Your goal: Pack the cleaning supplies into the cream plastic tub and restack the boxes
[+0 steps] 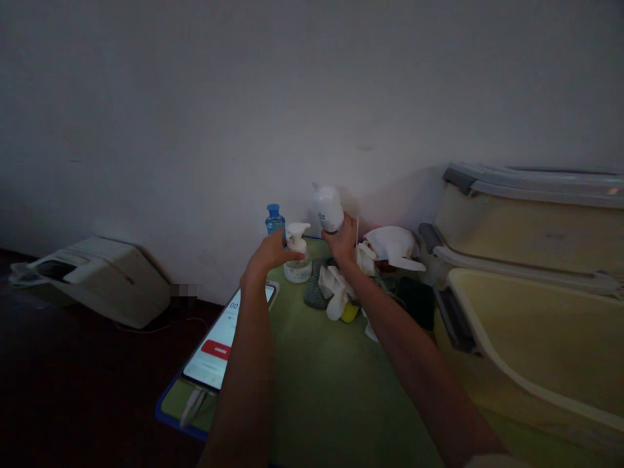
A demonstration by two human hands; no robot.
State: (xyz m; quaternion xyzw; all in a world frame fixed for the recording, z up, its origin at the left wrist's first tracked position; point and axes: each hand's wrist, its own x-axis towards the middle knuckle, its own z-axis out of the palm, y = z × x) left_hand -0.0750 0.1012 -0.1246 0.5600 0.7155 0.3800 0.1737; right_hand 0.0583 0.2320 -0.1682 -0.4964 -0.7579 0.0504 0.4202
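Note:
My left hand [268, 255] is curled around the upper body of a clear pump bottle [298, 270] with a white pump head, its thumb across the front. This bottle stands upright on the green table. Just behind my left hand is a blue bottle [274, 220], partly covered by the fingers. My right hand [342, 239] is closed around the lower part of a white bottle [329, 205] with small dark print, held slightly tilted near the wall. Below my right wrist lie crumpled white tissue-like pieces [333, 286], a grey mesh scrubber [316, 291] and something yellow [350, 313].
A lit phone [214, 354] with a cable plugged in lies at the left edge of the green table [331, 390]. A white spray-bottle head [394, 244] and a dark pad [414, 300] lie right. Yellowish bins [526, 227] stand at the right; a white bin [117, 279] lies on the floor.

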